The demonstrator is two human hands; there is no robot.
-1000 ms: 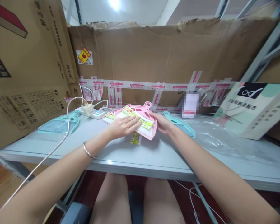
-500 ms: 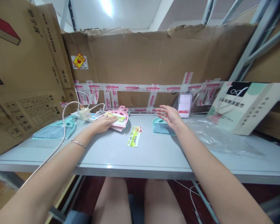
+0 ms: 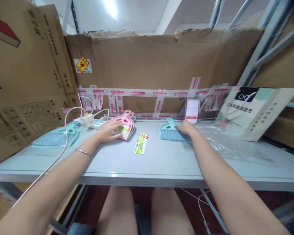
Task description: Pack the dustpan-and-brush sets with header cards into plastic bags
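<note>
My left hand point(image 3: 111, 131) rests on a pink dustpan point(image 3: 130, 121) that lies over a mint-green one. Its fingers and thumb are spread, and a yellow-green label card point(image 3: 123, 130) shows between them. On the right, my right hand point(image 3: 187, 128) is at the side of a mint-green dustpan with a blue-bristled brush point(image 3: 172, 134). One digit lies over the dustpan's edge and the hand looks closed on it; the other fingers are mostly hidden. A loose yellow-green label card point(image 3: 140, 143) lies between the hands.
Behind my right hand a phone point(image 3: 192, 110) leans upright. Another mint-green dustpan and brush point(image 3: 56, 135) lies at left, crossed by a white cable point(image 3: 66, 130). A power strip with plug point(image 3: 88, 119), clear plastic point(image 3: 232, 147), a paper bag point(image 3: 247, 114) and cardboard point(image 3: 142, 62) surround the table.
My right hand has lowered from above the mint-green dustpan to its right side. The fingers of my left hand have spread and shifted on the pink dustpan, showing more of it.
</note>
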